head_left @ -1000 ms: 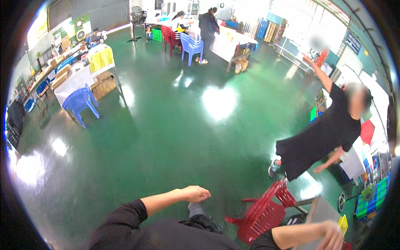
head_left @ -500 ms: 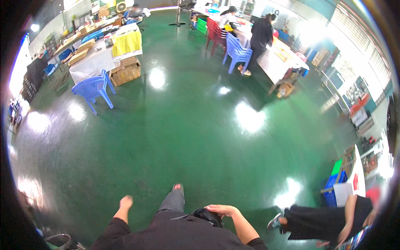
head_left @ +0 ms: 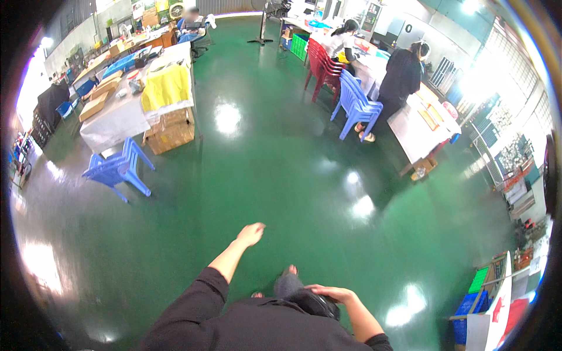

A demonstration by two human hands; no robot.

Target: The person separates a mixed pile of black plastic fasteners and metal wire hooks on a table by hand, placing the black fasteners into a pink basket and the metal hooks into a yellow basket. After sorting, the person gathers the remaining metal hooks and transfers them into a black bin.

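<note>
My left hand (head_left: pixel 252 234) is held out in front of me over the green floor, fingers loosely curled, with nothing visible in it. At my waist, my right hand (head_left: pixel 333 293) is closed over the top of a shiny black pouch (head_left: pixel 316 304), its fingers curving along the upper edge. The underside of the pouch and my right thumb are hidden. Below my dark top, a grey trouser leg (head_left: pixel 288 285) and the tips of my feet show on the floor.
Blue plastic chairs (head_left: pixel 120 169) stand by a cloth-covered table (head_left: pixel 111 126) at left. To the right, more blue chairs (head_left: pixel 355 105), red chairs (head_left: pixel 324 67) and two people flank a long worktable (head_left: pixel 410 131). A blue crate (head_left: pixel 468 310) is at lower right.
My left hand has swung forward and to the right; my right hand stays on the pouch. The tables and chairs appear nearer. The person at lower right has left view.
</note>
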